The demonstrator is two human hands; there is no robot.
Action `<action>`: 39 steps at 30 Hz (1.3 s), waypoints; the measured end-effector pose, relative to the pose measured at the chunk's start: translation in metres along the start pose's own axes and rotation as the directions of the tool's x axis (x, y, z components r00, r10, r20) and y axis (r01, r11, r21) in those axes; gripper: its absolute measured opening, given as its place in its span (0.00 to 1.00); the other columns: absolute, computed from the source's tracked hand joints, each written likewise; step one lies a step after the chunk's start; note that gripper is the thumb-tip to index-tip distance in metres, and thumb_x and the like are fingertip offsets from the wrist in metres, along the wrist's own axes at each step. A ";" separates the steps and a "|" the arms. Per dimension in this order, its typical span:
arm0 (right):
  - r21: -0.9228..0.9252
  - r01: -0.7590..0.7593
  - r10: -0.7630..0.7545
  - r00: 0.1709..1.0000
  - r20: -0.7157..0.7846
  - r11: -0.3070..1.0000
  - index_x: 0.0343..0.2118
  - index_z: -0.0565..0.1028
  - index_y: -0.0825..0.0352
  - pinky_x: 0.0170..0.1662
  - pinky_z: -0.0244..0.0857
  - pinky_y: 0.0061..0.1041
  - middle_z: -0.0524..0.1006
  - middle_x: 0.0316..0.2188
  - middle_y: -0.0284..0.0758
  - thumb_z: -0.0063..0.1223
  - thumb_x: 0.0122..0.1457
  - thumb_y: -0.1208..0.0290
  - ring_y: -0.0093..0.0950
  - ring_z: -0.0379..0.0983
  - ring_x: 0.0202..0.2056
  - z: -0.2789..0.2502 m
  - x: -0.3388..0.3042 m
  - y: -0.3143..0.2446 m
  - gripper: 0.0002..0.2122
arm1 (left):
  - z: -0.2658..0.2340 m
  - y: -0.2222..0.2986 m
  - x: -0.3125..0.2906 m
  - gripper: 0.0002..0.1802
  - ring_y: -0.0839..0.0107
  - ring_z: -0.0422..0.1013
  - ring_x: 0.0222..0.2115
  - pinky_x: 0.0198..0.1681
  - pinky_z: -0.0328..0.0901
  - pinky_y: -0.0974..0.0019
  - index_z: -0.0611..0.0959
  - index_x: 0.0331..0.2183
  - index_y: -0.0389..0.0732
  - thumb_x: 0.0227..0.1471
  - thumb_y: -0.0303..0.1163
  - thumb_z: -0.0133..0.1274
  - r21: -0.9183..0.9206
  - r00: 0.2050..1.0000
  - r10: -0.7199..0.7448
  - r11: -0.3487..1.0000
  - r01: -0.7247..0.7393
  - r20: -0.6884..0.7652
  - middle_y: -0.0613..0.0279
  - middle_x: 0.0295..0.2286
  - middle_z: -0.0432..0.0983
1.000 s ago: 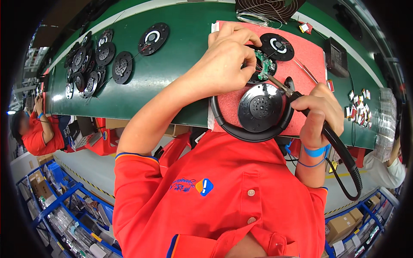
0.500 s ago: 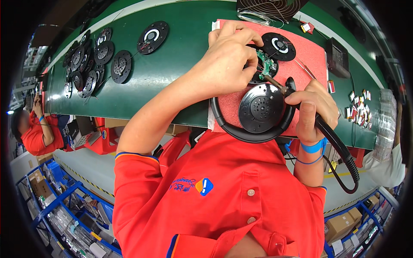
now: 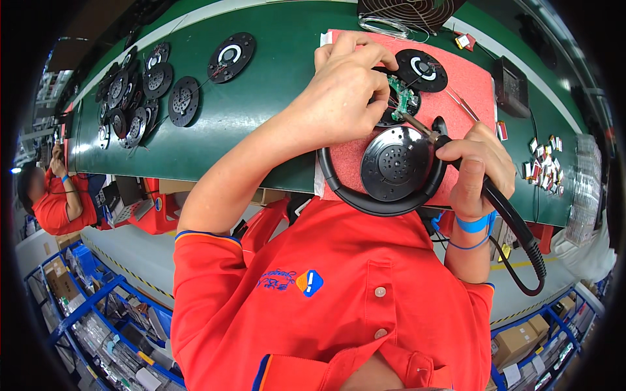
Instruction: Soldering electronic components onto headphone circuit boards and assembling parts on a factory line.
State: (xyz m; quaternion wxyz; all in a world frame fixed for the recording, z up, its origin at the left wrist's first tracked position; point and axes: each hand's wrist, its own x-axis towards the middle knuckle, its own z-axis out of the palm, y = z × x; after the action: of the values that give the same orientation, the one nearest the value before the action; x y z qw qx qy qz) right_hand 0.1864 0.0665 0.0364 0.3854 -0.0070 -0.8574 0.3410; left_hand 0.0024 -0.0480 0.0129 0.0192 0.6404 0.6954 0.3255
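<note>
My right hand grips a soldering iron by its black handle, with the metal tip against the lower edge of a green circuit board. The board sits in a round black headphone cup, with thin wires around it. My left hand bends over the cup's left side, fingers curled and pinched together; what they hold is hidden. Below lies the headphone's black headband, curving around its other round cup piece with small holes. A black speaker disc with a white ring lies beyond the board.
A pink foam mat lies under the work on the green table. Several speaker discs are heaped at the left. To the right are a black box, small wrapped parts and clear plastic trays. A fan grille stands at the back.
My right hand and the soldering iron have shifted very slightly to the right, the tip staying at the board. My left hand is almost still.
</note>
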 end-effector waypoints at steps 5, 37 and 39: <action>-0.052 -0.011 0.009 0.999 -0.032 0.999 0.19 0.74 0.72 0.19 0.46 0.22 0.66 0.13 0.32 0.41 0.62 0.62 0.23 0.59 0.16 0.001 0.000 -0.003 0.20 | -0.001 -0.002 0.002 0.02 0.59 0.59 0.51 0.51 0.51 0.56 0.78 0.18 0.39 0.36 0.25 0.55 0.040 0.998 0.066 0.997 -0.066 0.000 0.64 0.43 0.71; 0.009 -0.017 0.017 1.000 0.013 1.000 0.21 0.76 0.69 0.19 0.55 0.23 0.73 0.16 0.33 0.51 0.54 0.74 0.25 0.62 0.16 0.000 -0.002 0.002 0.08 | 0.001 0.007 0.004 0.01 0.59 0.62 0.50 0.52 0.50 0.47 0.79 0.18 0.39 0.35 0.24 0.55 0.171 0.982 0.189 0.968 -0.186 -0.002 0.67 0.38 0.74; 0.009 -0.020 0.020 1.000 0.017 1.000 0.21 0.76 0.69 0.19 0.55 0.23 0.74 0.16 0.33 0.51 0.53 0.75 0.25 0.62 0.16 0.000 -0.002 0.002 0.07 | 0.001 0.008 0.005 0.01 0.59 0.62 0.50 0.52 0.50 0.47 0.79 0.18 0.38 0.35 0.24 0.55 0.179 0.982 0.187 0.967 -0.183 -0.006 0.67 0.38 0.74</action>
State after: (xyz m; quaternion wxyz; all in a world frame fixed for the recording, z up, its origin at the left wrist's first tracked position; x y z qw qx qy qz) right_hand 0.1875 0.0678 0.0340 0.3749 -0.0110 -0.8590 0.3485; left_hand 0.0089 -0.0435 0.0172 -0.0763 0.6979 0.6590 0.2700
